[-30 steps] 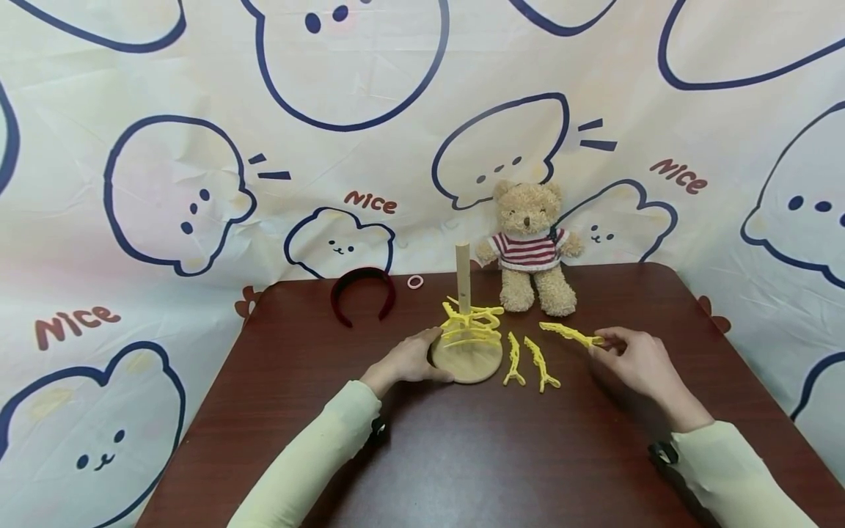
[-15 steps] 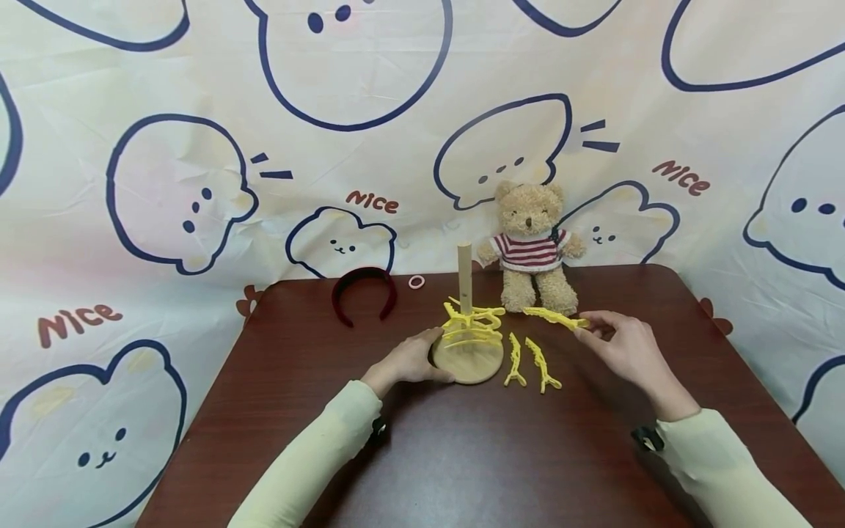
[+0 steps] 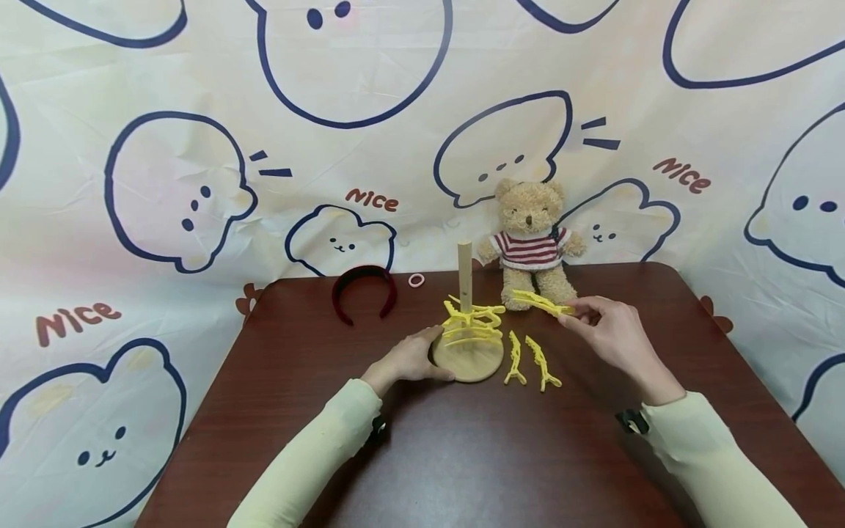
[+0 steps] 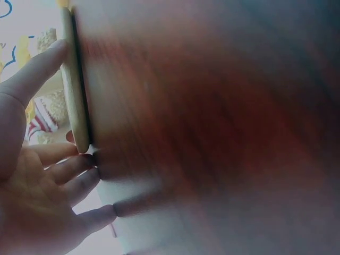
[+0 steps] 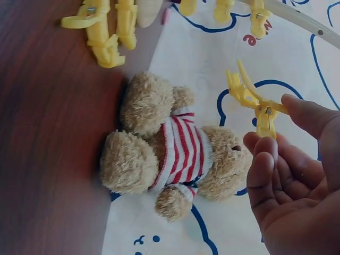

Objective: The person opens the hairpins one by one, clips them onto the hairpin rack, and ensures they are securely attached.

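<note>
My left hand [image 3: 411, 357] holds the round base of a wooden stand [image 3: 470, 364] by its left side, thumb at the near rim and fingers round the far side. In the left wrist view the base [image 4: 76, 101] is edge-on between thumb and fingers. Several yellow hair clips [image 3: 472, 334] are on the stand around the foot of its post. My right hand [image 3: 610, 330] pinches the tail of another yellow hair clip [image 5: 247, 95] between thumb and fingers, raised above the table. Its two long arms are spread apart. Two more yellow clips [image 3: 543, 364] lie right of the base.
A teddy bear [image 3: 530, 249] in a striped shirt sits at the back edge, behind the raised clip. Back left lie a dark red headband [image 3: 363, 273] and a small pale pink ring [image 3: 416, 280]. A printed cloth [image 3: 396, 88] hangs behind the brown table [image 3: 422, 455].
My right hand has moved left and farther back, carrying the clip toward the stand, and the clip's arms have spread. The left hand has stayed at the base.
</note>
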Motion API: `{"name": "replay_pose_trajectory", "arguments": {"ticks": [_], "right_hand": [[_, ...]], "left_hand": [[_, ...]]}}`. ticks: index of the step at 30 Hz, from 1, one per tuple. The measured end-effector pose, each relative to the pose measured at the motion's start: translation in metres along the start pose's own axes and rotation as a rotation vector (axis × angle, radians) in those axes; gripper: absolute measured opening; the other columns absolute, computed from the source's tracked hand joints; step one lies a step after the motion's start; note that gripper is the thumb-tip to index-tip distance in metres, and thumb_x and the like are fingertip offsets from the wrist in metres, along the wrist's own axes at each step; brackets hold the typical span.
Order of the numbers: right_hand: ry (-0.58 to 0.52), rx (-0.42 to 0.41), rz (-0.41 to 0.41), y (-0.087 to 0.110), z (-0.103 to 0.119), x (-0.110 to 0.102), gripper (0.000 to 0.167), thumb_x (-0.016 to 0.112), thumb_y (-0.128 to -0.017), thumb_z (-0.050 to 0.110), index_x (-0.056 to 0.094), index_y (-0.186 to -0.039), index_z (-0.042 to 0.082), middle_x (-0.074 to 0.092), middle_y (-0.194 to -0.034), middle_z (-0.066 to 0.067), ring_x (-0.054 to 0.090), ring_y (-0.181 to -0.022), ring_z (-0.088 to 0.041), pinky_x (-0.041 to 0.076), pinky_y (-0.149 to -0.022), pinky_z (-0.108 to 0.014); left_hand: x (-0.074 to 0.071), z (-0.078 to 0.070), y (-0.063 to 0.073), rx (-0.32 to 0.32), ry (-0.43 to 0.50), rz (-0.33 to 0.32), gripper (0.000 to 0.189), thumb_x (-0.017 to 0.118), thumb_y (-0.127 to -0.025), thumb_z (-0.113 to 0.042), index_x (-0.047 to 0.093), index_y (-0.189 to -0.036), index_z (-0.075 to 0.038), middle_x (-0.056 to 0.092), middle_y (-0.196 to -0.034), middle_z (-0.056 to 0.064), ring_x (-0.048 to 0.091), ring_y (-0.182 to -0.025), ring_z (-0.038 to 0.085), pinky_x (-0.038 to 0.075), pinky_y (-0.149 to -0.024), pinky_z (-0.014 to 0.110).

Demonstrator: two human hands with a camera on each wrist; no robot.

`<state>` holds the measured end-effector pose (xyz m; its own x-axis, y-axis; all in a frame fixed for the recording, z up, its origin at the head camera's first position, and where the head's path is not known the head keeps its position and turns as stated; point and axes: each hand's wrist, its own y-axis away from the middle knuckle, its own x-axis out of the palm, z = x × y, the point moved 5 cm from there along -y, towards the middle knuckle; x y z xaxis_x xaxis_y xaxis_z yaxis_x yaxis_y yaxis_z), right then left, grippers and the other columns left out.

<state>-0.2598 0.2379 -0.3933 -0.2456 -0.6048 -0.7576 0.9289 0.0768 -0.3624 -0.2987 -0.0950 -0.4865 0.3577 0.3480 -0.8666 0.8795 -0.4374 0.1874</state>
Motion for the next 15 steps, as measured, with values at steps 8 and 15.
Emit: {"name": "replay_pose_trajectory", "arguments": {"ticks": [8,15], "right_hand": [[-0.027,-0.006,0.008,-0.006,0.016,0.001,0.027,0.077,-0.088,0.035,0.078,-0.105,0.014,0.071,-0.079,0.001,0.058,-0.068,-0.012,0.043,-0.055,-0.024],[-0.07,-0.053,0.02,-0.011,0.033,0.003,0.025,0.079,-0.086,0.034,0.079,-0.105,0.016,0.072,-0.079,0.002,0.059,-0.068,-0.011,0.044,-0.056,-0.022]], "left_hand": [[0.0,0.001,-0.001,0.005,0.0,-0.006,0.105,0.082,-0.076,-0.054,0.031,-0.157,-0.013,0.037,-0.16,0.012,0.038,-0.147,0.033,0.035,-0.117,0.052],[0.001,0.002,-0.001,0.004,-0.001,-0.002,0.105,0.082,-0.076,-0.054,0.03,-0.157,-0.012,0.037,-0.161,0.013,0.036,-0.148,0.032,0.033,-0.119,0.052]]}}
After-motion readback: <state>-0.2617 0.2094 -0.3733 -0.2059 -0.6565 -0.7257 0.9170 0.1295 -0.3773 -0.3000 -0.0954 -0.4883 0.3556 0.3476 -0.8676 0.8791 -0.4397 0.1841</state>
